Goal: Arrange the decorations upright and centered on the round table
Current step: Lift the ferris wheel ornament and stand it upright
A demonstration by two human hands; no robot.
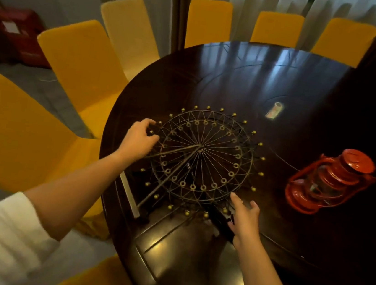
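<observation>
**Head view: wire wheel lying flat, lantern on its side**

Head camera looks down on a dark round counter (250, 78) ringed by yellow chairs (78, 56). A wire wheel (202, 156), like a small Ferris wheel with beads round its rim, lies flat on the near left part of the counter, its stand legs stretching toward the near edge. The left hand (139, 140) is at the wheel's left rim, fingers (150, 123) curled around the wire and grasping it. The right hand (245, 219) hovers at the wheel's near right edge, fingers spread and released; whether it touches the wire I cannot tell. A red lantern (328, 180) lies tipped over on the right side, well apart from the wheel. Farther back, near the counter's middle, rests a small pale object (275, 109), too blurred to name.
</observation>
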